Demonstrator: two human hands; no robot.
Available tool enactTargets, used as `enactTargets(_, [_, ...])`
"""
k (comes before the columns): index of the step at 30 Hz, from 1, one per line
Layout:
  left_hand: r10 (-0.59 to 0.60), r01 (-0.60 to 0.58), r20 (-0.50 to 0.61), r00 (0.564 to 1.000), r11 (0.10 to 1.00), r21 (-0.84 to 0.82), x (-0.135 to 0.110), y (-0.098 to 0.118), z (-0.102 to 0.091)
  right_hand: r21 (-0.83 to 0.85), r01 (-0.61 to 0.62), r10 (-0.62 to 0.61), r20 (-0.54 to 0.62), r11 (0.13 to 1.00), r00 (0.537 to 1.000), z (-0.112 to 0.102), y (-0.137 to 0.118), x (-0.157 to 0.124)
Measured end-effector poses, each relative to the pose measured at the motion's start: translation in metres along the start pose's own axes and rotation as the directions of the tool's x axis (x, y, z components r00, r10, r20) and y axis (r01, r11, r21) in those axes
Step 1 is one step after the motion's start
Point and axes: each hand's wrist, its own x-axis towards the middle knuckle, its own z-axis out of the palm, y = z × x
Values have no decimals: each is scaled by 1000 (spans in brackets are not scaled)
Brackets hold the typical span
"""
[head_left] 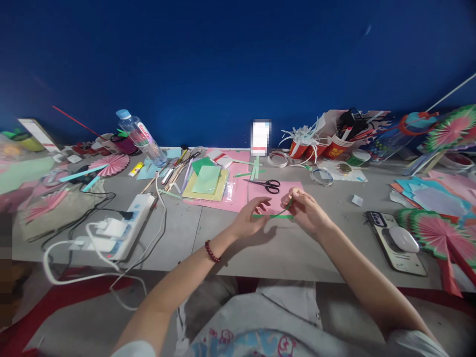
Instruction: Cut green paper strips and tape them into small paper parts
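Observation:
My right hand (305,208) is closed in a pinch on a thin green paper strip (281,213), which slants down to the left. My left hand (250,217) hovers by the strip's other end, fingers apart and slightly curled. Whether its thumb touches the strip cannot be made out. Below both hands lies pink paper (256,202), with a green band along its near edge. Black-handled scissors (270,186) rest on that paper, blades pointing left, just beyond my hands.
Left of the pink paper are stacked coloured sheets (207,179), a power strip (134,225) with cables and a plastic bottle (145,139). A phone (394,248) with a white case on top lies right. Red cups (336,147) and a wire coil (322,177) stand behind.

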Motion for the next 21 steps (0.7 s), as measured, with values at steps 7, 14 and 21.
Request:
enactTargets(7, [148, -383, 404, 903, 704, 598, -9, -1, 15, -235, -325, 359, 116, 916, 926, -39, -36, -22])
enactTargets(14, [140, -431, 441, 886, 595, 678, -7, 2, 16, -339, -481, 548, 132, 808, 826, -60, -43, -31])
enactTargets(21, [57, -440, 480, 875, 503, 744, -15, 23, 29, -746, -391, 597, 10, 538, 802, -66, -43, -18])
